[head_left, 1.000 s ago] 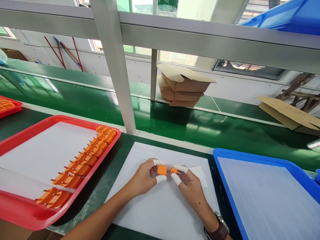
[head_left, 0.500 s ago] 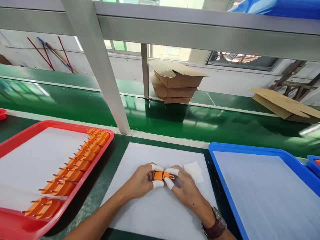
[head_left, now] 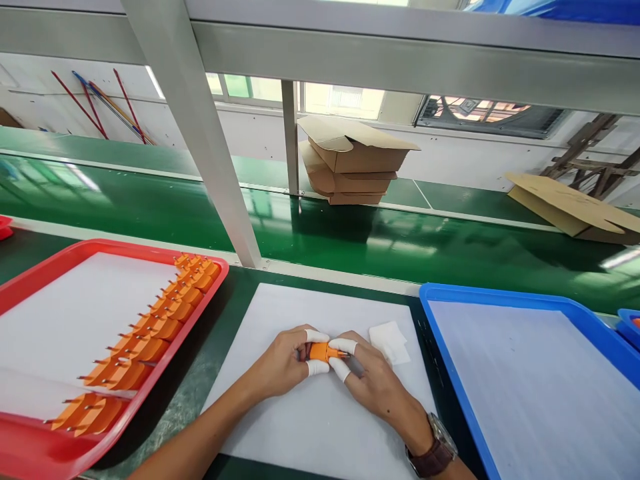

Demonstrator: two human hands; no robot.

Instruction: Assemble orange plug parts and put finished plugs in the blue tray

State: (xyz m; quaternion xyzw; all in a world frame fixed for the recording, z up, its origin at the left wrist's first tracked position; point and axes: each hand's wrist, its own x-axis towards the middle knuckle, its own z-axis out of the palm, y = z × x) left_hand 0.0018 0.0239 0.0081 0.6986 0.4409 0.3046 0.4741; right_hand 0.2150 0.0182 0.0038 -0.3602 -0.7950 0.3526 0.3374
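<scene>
Both my hands hold one orange plug adapter point(head_left: 319, 351) above a white sheet point(head_left: 300, 427). My left hand point(head_left: 283, 360) is closed on its wider end, thumb and fingertip in white finger cots. At the pronged end, my right hand point(head_left: 370, 373) pinches it, also with white finger cots, and the metal pins stick out to the right. Beside my right hand lies a folded white tissue point(head_left: 390, 342). To the left, a red tray point(head_left: 95, 243) holds rows of similar orange plug adapters point(head_left: 150, 350) along its right side, pins pointing left.
A blue tray point(head_left: 450, 373) lined with white paper stands to the right. A metal post point(head_left: 215, 153) rises behind the table edge. Beyond it runs a green conveyor belt point(head_left: 415, 253), with stacked cardboard boxes point(head_left: 357, 163) and a flattened carton point(head_left: 570, 203) on the far ledge.
The black gap seen around the middle of the orange adapter has closed, and its two parts now sit together. My hands have barely moved.
</scene>
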